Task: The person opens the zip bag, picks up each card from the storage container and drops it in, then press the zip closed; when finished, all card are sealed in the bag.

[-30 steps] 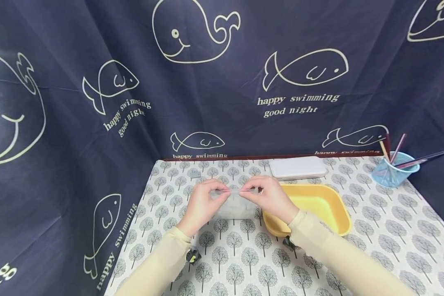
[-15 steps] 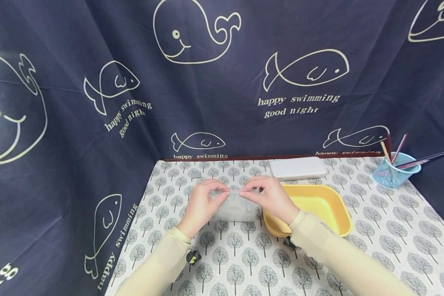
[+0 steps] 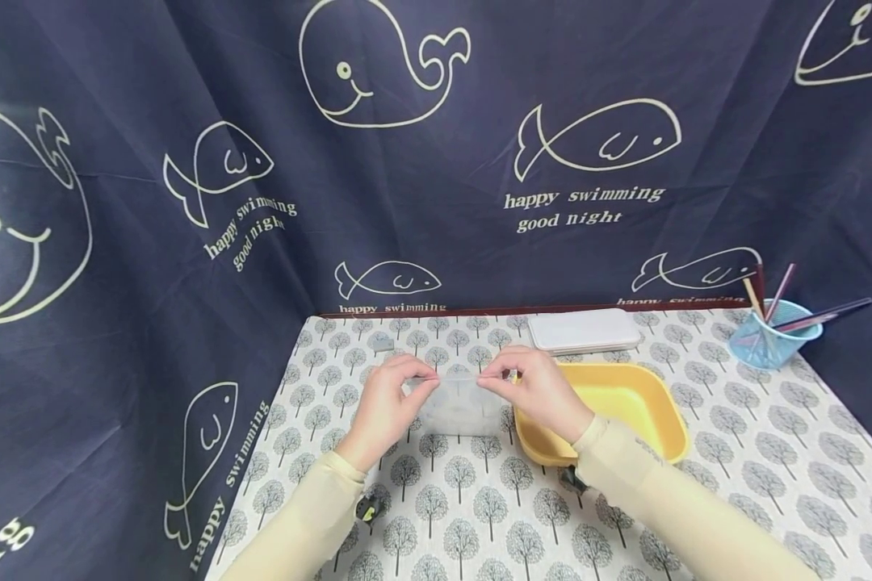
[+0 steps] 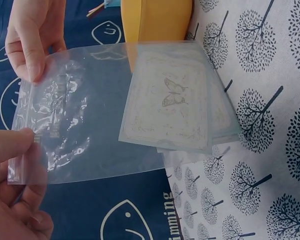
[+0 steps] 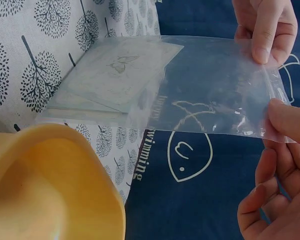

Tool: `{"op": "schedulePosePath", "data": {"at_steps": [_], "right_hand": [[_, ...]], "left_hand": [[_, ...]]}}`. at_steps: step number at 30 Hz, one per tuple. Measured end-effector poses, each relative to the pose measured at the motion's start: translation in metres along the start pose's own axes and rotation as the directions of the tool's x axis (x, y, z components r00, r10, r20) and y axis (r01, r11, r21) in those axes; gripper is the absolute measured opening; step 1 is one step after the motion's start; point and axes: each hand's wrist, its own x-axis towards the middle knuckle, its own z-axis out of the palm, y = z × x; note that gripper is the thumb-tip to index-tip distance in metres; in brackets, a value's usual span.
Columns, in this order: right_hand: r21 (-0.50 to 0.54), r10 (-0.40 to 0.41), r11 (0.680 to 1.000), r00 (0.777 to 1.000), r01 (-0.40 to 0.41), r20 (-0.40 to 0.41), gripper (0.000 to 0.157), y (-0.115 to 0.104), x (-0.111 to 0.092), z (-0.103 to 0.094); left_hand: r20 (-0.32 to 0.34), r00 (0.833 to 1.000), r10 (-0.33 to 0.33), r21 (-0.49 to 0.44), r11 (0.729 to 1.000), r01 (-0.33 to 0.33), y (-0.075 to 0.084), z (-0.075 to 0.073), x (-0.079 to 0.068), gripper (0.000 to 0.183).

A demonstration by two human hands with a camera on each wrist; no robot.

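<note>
A clear zip bag [image 3: 459, 413] hangs upright between both hands in the head view, its top edge pinched on either side. My left hand [image 3: 387, 403] pinches the left part of that edge between thumb and fingers. On the right part, my right hand [image 3: 536, 389] holds the zip strip the same way. Pale cards [image 4: 167, 100], the front one printed with a butterfly, lie at the bottom of the bag in the left wrist view. Between the cards and the zip the bag [image 5: 205, 85] is see-through and shiny in the right wrist view.
A yellow plastic basin [image 3: 672, 428] stands beside my right wrist. Behind it lies a white flat case [image 3: 584, 329]. A blue mesh cup [image 3: 766, 347] with several pencils or brushes stands at the right. A small grey block [image 3: 383, 342] lies at the back left.
My hands have moved slightly apart along the bag's top edge, the left one to the left and the right one a little to the right. The bag stays held.
</note>
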Motion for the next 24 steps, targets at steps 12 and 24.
{"op": "schedulePosePath", "data": {"at_steps": [12,24], "right_hand": [[0.046,0.096,0.994,0.995,-0.096,-0.013,0.006,-0.003,-0.003,-0.007],[0.004,0.005,1.000,0.999,-0.004,-0.032,0.007,0.007,-0.005,-0.009]], "left_hand": [[-0.051,0.999,-0.017,0.002,1.000,0.017,-0.004,-0.005,-0.002,0.008],[-0.038,0.999,-0.006,0.026,1.000,0.007,-0.010,-0.015,-0.009,0.005]]}}
